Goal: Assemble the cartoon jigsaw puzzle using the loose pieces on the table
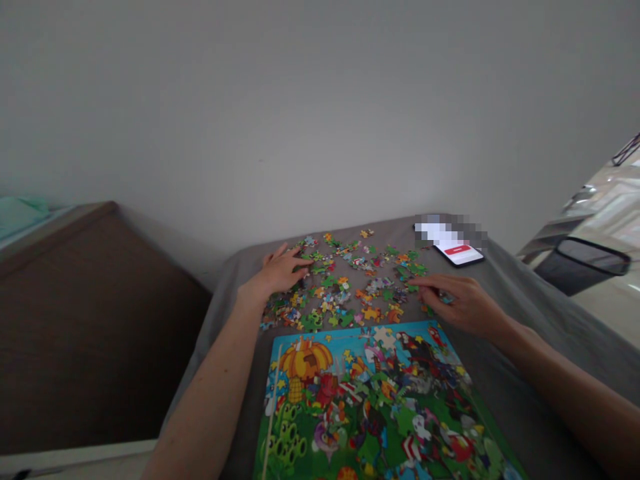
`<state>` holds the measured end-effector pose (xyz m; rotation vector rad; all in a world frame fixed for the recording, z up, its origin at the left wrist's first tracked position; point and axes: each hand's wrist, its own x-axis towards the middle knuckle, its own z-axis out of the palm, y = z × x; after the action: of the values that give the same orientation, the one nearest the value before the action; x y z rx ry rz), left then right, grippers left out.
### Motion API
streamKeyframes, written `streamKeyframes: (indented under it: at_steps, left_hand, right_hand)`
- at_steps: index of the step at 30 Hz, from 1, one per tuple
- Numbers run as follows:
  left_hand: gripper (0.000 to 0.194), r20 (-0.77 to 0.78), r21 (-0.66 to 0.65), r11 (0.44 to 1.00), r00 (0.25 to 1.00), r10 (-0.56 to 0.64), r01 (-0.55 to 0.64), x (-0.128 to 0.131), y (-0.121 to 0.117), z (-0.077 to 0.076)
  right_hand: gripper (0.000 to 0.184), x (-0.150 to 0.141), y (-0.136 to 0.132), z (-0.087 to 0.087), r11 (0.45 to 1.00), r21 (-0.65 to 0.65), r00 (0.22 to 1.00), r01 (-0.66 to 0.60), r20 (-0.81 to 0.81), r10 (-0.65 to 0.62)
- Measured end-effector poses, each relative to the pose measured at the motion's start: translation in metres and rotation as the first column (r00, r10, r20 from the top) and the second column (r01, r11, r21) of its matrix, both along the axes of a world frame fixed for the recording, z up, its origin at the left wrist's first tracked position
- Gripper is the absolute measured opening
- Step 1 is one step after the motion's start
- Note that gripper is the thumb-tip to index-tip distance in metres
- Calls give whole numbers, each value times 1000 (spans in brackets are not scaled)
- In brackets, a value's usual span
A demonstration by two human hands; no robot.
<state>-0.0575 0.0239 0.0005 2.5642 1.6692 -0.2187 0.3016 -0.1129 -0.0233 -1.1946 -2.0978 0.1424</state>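
Note:
Loose jigsaw pieces (327, 293) in many colours lie spread over a grey cloth between my hands. My left hand (284, 268) rests at the left side of the pile, fingers spread and touching pieces there. On the right, my right hand (457, 300) has its index finger stretched out to the pieces at the pile's edge, with the other fingers curled; nothing shows in its grasp. Nearest me lies a colourful puzzle board (300, 427) with a cartoon picture of a pumpkin house and green plants. Several loose pieces seem to lie on top of it.
A phone (465, 257) with a lit screen lies on the grey cloth (505, 307) at the back right. Behind rises a plain wall (320, 133). A brown wooden panel (90, 320) stands at the left. A dark bin (570, 267) is beyond the right edge.

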Motion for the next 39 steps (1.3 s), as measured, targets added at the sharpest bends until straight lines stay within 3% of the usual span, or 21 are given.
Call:
streamKeyframes:
  at_steps: [4,8,17,24,28,31,35,39]
  left_hand:
    - [39,113,-34,996,991,-78,83,9,-10,18]
    - [23,316,-236,947,939,-135,216,27,-25,31]
    - [23,332,-230,942,930,-160,244,60,-39,11]
    - [27,330,-86,983,935,-127,164,58,-31,0]
    - [23,311,9,992,943,-119,123,57,-32,3]
    - [25,331,-86,988,939,-96,131,57,-37,15]
    - [37,290,-285,925,942,-167,252,60,-46,24]
    - [30,233,-255,938,956,-177,236,68,-48,15]
  right_hand:
    - [27,-1,-1,1,1000,-2,1000,2,-2,-2]
    - [26,0,0,0,1000,-30,1000,9,-5,-9]
    - [26,1,-1,0,1000,-15,1000,19,-9,-19]
    - [27,0,0,-1,1000,-19,1000,18,2,-18]
    - [27,0,0,-1,999,-24,1000,21,15,-20]
    - [27,1,0,-2,999,-22,1000,27,13,-26]
    - [28,-1,0,-1,999,-39,999,37,21,-36]
    - [28,-2,0,0,999,-39,999,33,30,-32]
